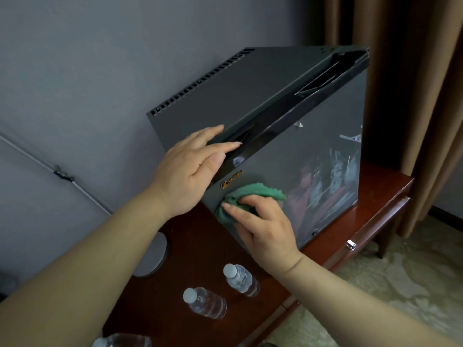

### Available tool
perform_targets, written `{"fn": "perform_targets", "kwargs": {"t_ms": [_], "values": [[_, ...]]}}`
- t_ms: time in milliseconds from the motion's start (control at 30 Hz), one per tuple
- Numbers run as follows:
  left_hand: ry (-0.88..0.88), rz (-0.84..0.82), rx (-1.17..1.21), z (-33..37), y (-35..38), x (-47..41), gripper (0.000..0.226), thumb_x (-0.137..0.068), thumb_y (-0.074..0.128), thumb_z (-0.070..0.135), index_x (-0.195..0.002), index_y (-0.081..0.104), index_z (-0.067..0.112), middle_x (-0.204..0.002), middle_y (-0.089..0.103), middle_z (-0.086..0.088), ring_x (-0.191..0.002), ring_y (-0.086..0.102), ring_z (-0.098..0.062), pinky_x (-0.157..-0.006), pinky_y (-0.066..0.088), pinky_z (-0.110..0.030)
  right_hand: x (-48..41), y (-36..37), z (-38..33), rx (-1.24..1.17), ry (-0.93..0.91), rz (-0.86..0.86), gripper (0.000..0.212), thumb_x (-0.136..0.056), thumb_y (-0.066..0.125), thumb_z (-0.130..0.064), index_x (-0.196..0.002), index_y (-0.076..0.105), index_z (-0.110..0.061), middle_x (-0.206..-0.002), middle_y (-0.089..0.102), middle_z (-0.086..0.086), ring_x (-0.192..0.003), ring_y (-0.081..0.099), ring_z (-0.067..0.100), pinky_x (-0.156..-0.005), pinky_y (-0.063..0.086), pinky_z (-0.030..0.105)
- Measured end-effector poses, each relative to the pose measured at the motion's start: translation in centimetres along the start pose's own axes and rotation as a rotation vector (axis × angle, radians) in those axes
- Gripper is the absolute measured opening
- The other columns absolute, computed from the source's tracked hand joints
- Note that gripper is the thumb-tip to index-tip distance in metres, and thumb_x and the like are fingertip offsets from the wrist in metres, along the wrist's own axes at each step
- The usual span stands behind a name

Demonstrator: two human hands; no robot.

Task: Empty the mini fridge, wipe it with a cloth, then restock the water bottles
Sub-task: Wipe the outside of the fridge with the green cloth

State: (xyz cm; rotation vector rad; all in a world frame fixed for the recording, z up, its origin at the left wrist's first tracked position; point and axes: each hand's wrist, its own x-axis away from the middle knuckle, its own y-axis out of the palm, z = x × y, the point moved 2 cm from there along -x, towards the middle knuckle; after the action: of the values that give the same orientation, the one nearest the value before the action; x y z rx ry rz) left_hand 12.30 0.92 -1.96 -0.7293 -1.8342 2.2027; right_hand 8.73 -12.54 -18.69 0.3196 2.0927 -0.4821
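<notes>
The mini fridge (250, 96) sits on a dark red wooden table (200, 246), pushed back near the grey wall, with its door closed and the glass front throwing back a blurry reflection. The person's left hand (190, 169) lies flat on the top front edge of the fridge, fingers straight and spread a little, gripping nothing. Their right hand (265, 226) is lower down on the door, fingers curled over a bunched green cloth (253, 192) and holding it against the door's upper left corner, just beside the small gold logo (231, 183). In front of the fridge two water bottles stand upright on the table, one (240, 279) closer to the fridge and the other (204, 303) just beside it, nearer the person. A third bottle (122, 341) pokes in at the bottom edge, mostly cut off. A round grey disc (155, 256) rests on the table to the left, partly hidden by the left forearm. A brown curtain (413, 96) hangs to the right of the fridge.
</notes>
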Motion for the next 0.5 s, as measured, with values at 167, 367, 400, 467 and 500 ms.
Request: {"fn": "perform_targets", "kwargs": {"t_ms": [167,367,400,467,500], "values": [[-0.007,0.014,0.166,-0.2,-0.2,0.3,0.055,-0.104,0.009,0.049,-0.137,0.053,0.046,-0.159,0.037,0.013,-0.15,0.025,-0.004,-0.123,0.02,-0.048,-2.4,0.5,-1.3,-0.029,0.003,0.043,0.021,-0.092,0.073,-0.017,-0.111,0.073,-0.009,-0.107,0.069,0.007,-0.091,0.065,0.027,-0.077,0.054,0.04],[-0.012,0.015,0.228,-0.3,-0.1,0.4,0.055,-0.104,0.006,0.052,-0.134,0.051,0.051,-0.159,0.037,0.015,-0.15,0.023,-0.003,-0.123,0.019,-0.049,-2.0,0.4,-0.9,0.012,-0.153,-0.003,0.019,-0.094,0.073,-0.018,-0.113,0.077,-0.017,-0.104,0.069,0.008,-0.084,0.062,0.026,-0.068,0.052,0.041],[-0.014,0.007,0.221,-0.3,-0.1,0.4,0.056,-0.104,0.005,0.055,-0.135,0.051,0.051,-0.159,0.036,0.015,-0.15,0.022,-0.003,-0.123,0.019,-0.049,-2.7,0.5,-1.3,0.008,-0.162,0.027,0.02,-0.094,0.072,-0.018,-0.114,0.077,-0.017,-0.105,0.07,0.008,-0.084,0.062,0.026,-0.069,0.052,0.04],[-0.025,-0.007,0.222,-0.4,-0.2,0.5,0.06,-0.102,0.002,0.061,-0.135,0.051,0.052,-0.159,0.035,0.016,-0.15,0.021,-0.001,-0.124,0.017,-0.047,-3.4,1.1,-2.0,0.02,-0.219,0.046,0.023,-0.096,0.07,-0.016,-0.117,0.076,-0.019,-0.11,0.068,0.006,-0.085,0.062,0.025,-0.071,0.052,0.039],[-0.031,-0.013,0.229,-0.3,-0.3,0.5,0.06,-0.101,0.002,0.062,-0.134,0.05,0.053,-0.159,0.035,0.017,-0.15,0.02,0.0,-0.125,0.016,-0.046,-3.2,1.3,-2.0,0.034,-0.259,0.026,0.026,-0.096,0.069,-0.016,-0.12,0.074,-0.02,-0.113,0.066,0.004,-0.086,0.061,0.024,-0.072,0.051,0.039]]}}
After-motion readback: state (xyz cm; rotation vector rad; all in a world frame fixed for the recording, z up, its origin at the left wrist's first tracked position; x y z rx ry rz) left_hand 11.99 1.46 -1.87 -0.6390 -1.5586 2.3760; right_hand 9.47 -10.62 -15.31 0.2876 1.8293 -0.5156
